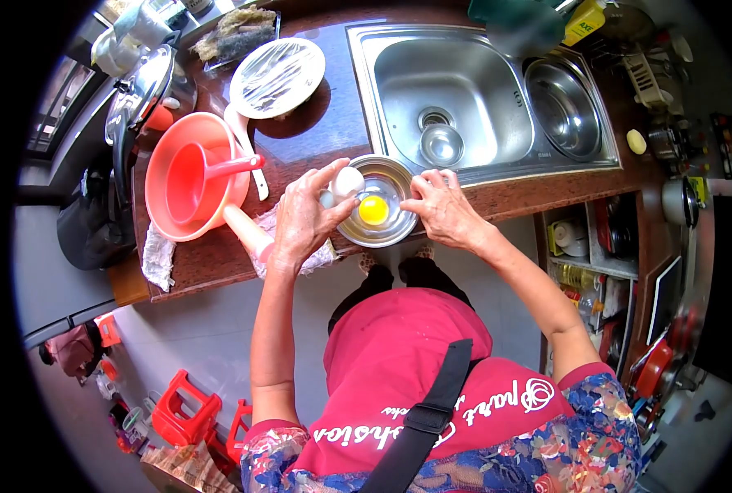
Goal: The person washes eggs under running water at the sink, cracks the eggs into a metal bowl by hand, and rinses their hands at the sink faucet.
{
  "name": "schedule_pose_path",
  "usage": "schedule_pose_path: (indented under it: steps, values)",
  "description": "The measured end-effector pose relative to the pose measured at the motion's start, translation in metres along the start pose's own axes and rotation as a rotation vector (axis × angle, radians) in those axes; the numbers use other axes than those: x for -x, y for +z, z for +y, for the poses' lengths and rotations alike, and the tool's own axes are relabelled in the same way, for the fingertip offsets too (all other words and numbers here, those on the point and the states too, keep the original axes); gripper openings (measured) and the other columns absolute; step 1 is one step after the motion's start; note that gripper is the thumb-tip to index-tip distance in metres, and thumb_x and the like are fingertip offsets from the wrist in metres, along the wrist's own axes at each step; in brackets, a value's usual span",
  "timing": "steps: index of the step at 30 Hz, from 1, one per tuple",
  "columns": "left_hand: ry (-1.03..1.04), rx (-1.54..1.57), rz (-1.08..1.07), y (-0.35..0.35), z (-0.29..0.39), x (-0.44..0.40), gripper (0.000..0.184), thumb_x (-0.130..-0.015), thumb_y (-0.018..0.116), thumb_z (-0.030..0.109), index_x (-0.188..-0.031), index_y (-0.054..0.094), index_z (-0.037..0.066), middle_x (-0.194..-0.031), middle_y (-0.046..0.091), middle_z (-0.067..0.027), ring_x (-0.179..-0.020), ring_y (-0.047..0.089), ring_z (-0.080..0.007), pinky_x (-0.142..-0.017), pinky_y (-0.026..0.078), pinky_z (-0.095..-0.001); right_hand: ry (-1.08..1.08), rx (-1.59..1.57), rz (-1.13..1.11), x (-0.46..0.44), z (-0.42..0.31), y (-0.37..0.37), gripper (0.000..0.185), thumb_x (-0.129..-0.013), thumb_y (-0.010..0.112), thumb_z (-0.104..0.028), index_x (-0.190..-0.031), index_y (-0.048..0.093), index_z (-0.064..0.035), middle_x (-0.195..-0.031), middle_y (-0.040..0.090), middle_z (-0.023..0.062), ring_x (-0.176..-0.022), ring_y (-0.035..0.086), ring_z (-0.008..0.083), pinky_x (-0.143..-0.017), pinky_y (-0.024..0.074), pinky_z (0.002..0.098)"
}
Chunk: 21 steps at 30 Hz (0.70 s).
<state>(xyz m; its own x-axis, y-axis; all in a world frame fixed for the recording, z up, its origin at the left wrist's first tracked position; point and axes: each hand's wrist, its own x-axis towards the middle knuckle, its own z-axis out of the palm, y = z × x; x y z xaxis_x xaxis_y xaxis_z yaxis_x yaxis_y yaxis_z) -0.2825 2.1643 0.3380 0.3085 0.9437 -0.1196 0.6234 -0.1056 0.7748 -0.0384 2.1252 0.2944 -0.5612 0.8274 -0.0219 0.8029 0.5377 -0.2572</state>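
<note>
Nested red dipper (187,185) inside coral dipper (189,127), presumably to save space. Pinched eggshell (348,182) in left hand (307,214) over left side of steel bowl (382,170), likely to catch drips with raw egg (373,210). Set right hand (448,209), fingers narrowed, at right rim; anything held, indiscernible.

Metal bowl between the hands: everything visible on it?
The bowl is round, silver-coloured and shiny, looks like steel, with a thin rim and no handle in view. It sits upright by the front edge of the counter, near the sink. Inside is one whole yolk. The left hand holds an eggshell over its left rim; the right hand is at the right rim, contact unclear. Its underside is hidden.
</note>
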Motion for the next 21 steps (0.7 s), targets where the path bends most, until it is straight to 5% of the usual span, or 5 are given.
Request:
schedule_pose_path:
  steps: [7,11,12,14,21]
  values:
    - [-0.004,0.006,0.010,0.001,-0.002,0.001,0.054,-0.072,0.075,0.014,-0.123,0.058,0.010,-0.099,0.065,-0.0124,-0.094,0.062,-0.0214,-0.084,0.047,-0.0340,-0.017,-0.112,0.061,0.000,0.004,0.011,0.030,-0.076,0.053,-0.004,-0.102,0.065,-0.0134,-0.096,0.048,0.0083,-0.100,0.042,0.0257,-0.095,0.0301,0.0418]
    - [0.000,-0.014,0.025,-0.001,-0.002,0.000,0.054,-0.071,0.074,0.014,-0.123,0.058,0.009,-0.096,0.065,-0.0130,-0.092,0.063,-0.0218,-0.083,0.047,-0.0340,0.346,-1.242,-0.073,-0.010,0.017,-0.002,0.033,-0.078,0.049,-0.009,-0.106,0.066,-0.0051,-0.095,0.055,0.0061,-0.096,0.049,0.0167,-0.091,0.0373,0.0302]
    - [0.074,-0.011,0.060,0.002,-0.008,-0.002,0.053,-0.071,0.072,0.020,-0.121,0.058,0.011,-0.093,0.064,-0.0162,-0.085,0.062,-0.0329,-0.075,0.048,-0.0411,0.325,-1.469,-0.070,-0.011,0.020,-0.008,0.036,-0.079,0.048,-0.011,-0.109,0.063,0.0001,-0.104,0.059,0.0060,-0.098,0.053,0.0144,-0.091,0.0395,0.0292]
    - [0.075,-0.004,0.061,0.007,-0.012,-0.005,0.053,-0.071,0.072,0.021,-0.121,0.058,0.011,-0.091,0.063,-0.0156,-0.084,0.062,-0.0322,-0.074,0.048,-0.0413,0.420,-1.742,-0.087,-0.007,0.027,-0.016,0.038,-0.081,0.049,-0.015,-0.113,0.060,0.0026,-0.110,0.060,0.0070,-0.102,0.052,0.0147,-0.093,0.0389,0.0305]
    - [0.050,0.100,0.078,0.021,-0.014,-0.011,0.054,-0.070,0.074,0.017,-0.121,0.058,0.008,-0.090,0.063,-0.0162,-0.084,0.062,-0.0301,-0.077,0.048,-0.0381,0.512,-1.783,-0.012,-0.005,0.075,-0.028,0.040,-0.087,0.051,-0.013,-0.126,0.051,-0.0031,-0.100,0.059,0.0049,-0.098,0.054,0.0130,-0.090,0.0425,0.0302]
